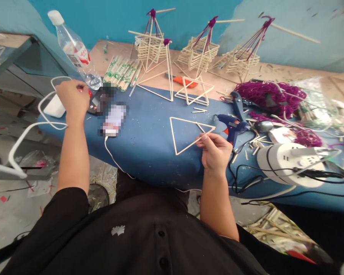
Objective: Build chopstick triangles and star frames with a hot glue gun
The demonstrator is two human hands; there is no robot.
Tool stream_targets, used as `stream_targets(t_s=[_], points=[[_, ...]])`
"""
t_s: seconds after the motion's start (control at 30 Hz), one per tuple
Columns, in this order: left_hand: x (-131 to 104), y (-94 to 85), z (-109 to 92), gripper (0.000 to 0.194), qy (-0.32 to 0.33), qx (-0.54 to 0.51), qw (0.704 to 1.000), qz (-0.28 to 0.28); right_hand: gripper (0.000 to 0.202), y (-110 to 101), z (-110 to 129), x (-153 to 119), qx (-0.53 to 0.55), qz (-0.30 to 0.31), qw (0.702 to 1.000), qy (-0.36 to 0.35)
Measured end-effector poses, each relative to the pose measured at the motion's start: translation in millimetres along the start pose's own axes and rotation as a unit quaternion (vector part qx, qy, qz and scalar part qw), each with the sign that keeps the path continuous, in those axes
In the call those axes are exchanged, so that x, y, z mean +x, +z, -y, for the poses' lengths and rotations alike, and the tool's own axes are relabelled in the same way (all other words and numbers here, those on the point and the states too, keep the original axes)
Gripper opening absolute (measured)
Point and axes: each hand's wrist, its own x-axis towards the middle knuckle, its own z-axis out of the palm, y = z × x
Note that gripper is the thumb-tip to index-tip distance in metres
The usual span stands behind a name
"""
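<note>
My right hand (216,152) pinches one corner of a flat triangle frame (186,121) made of thin wooden sticks, low over the blue cloth. At the table's left, my left hand (73,97) is closed with its back to me; small red bits show at its fingertips, but what it holds I cannot make out. Beside it lie a black device (96,101) and a white box (55,106) with a cable. Just right of the triangle rests a blue glue gun (232,124). Behind the triangle stands a stick frame (193,91).
Three stick models (199,53) with purple yarn stand at the back. A bottle (77,53), wrapped sticks (122,72), a phone (114,120) and an orange cutter (185,81) lie leftward and behind. Purple yarn (272,95) and a white power strip (289,164) with cables fill the right.
</note>
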Motion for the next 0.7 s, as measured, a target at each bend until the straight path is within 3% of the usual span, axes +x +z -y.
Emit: stream_targets(t_s=[0.07, 0.17, 0.23, 0.33, 0.43, 0.53, 0.7], points=[[-41.5, -4.7, -17.6, 0.009, 0.023, -0.042, 0.999, 0.006, 0.031, 1.2, 0.5, 1.4, 0.002, -0.002, 1.0, 0.0], [-124.5, -6.3, -52.1, 0.009, 0.058, -0.145, 0.986, 0.059, 0.032, 4.0, 2.1, 0.0, 0.009, -0.002, 1.0, 0.002], [-181.0, -5.5, -73.8, 0.014, -0.017, -0.373, 0.913, 0.167, 0.034, 6.9, 4.3, -5.6, 0.014, -0.001, 1.0, 0.002], [-244.6, -5.5, -93.1, 0.034, -0.054, -0.445, 0.861, 0.241, 0.035, 13.2, 10.1, -21.8, 0.025, 0.005, 1.0, 0.002], [-276.9, -8.5, -94.1, 0.048, -0.085, -0.49, 0.812, 0.306, 0.033, 20.6, 18.5, -42.5, 0.048, 0.017, 0.999, 0.005], [-291.8, -13.4, -86.5, 0.052, -0.107, -0.523, 0.768, 0.354, 0.033, 26.5, 26.7, -60.8, 0.073, 0.034, 0.997, 0.004], [-307.9, -20.9, -81.0, 0.054, -0.133, -0.564, 0.727, 0.367, 0.034, 28.1, 35.4, -80.3, 0.085, 0.061, 0.994, 0.012]])
